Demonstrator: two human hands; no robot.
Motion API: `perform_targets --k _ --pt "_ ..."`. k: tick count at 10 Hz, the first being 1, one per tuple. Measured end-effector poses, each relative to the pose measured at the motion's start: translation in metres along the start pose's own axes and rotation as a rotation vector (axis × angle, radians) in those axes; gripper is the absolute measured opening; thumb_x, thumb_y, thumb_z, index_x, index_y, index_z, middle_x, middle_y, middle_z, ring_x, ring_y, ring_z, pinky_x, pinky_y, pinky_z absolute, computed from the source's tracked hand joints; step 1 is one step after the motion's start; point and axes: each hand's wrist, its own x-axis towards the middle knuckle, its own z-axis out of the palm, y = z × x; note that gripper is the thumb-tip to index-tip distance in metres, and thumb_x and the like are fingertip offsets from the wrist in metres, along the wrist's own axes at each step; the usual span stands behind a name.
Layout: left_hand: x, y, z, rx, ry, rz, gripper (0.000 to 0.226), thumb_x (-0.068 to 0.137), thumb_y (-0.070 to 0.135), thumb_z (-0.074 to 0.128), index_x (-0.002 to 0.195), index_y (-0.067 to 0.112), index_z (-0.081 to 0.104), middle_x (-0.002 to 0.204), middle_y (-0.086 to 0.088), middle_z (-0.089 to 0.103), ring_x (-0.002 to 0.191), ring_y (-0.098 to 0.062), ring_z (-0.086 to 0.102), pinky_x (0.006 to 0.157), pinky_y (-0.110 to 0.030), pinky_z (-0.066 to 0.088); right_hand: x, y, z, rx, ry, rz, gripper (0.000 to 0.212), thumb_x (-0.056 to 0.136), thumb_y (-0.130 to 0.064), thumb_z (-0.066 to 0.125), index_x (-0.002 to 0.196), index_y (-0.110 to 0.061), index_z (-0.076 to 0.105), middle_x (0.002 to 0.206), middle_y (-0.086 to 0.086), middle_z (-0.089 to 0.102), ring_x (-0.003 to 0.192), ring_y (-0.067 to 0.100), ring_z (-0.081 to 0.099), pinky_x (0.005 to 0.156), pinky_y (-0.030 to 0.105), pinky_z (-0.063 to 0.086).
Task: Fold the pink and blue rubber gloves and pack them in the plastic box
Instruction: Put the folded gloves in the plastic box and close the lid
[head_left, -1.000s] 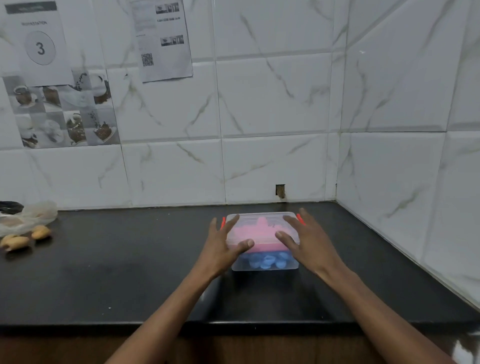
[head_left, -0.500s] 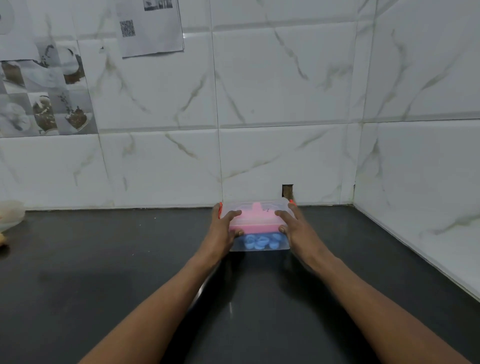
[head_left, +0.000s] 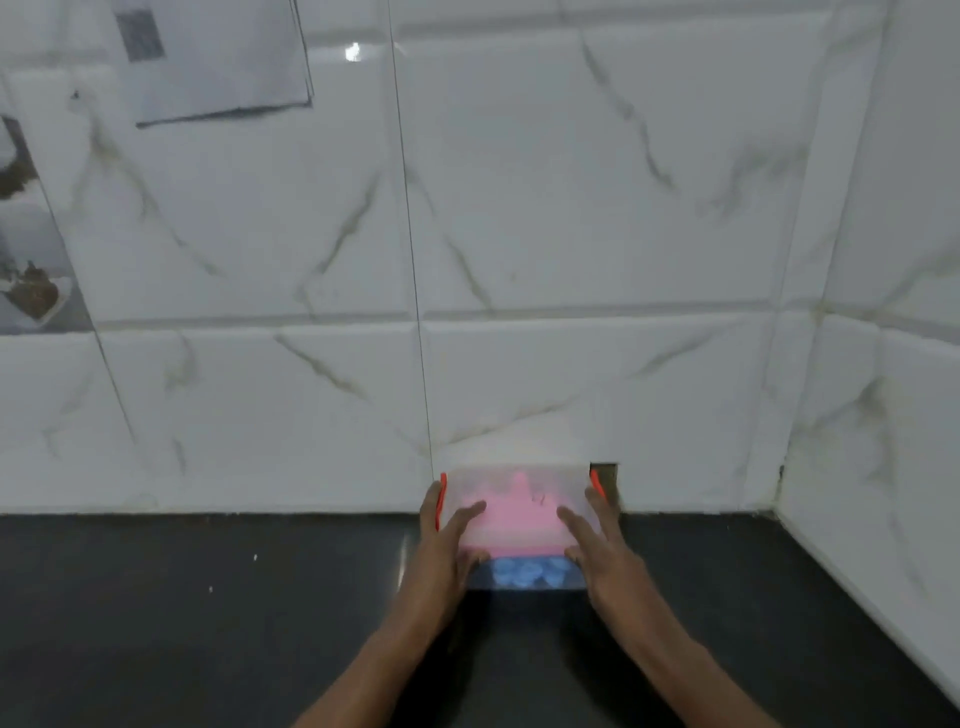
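Fingers of left hand and right hand clamp the box on counter by wall, pink glove over blue glove inside. Risk: clips maybe unlatched; hard squeeze springs it open.

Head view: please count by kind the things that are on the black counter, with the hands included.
Hands: 2 (left hand, right hand)
Plastic box: 1
Orange clips: 2
Pink glove bundle: 1
Blue glove bundle: 1
Total: 7
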Motion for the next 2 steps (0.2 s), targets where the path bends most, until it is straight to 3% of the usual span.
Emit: perform_targets --k 1,2 --pt "0.001 0.005 -0.007 0.186 -0.075 -0.085 0.084 0.09 0.043 0.059 0.156 0.017 0.014 0.161 -0.003 -0.016 0.152 -0.021 0.006 0.111 -0.021 0.027 0.001 -0.005 -0.005 -0.37 0.001 -0.035 0.076 0.094 -0.014 0.052 0.154 -0.027 0.007 0.156 -0.022 -0.022 0.11 0.012 0.064 0.085 0.025 0.052" --pt "0.018 0.03 -0.035 0.439 0.147 0.037 0.091 0.083 0.078 0.022 0.156 0.027 0.005 0.164 0.003 0.011 0.151 -0.012 0.01 0.119 -0.047 0.014 0.02 -0.049 -0.03 -0.213 0.284 -0.328 0.067 0.098 -0.049 0.039 0.153 -0.034 0.004 0.159 -0.021 -0.014 0.129 -0.012 0.039 0.092 0.004 0.036"
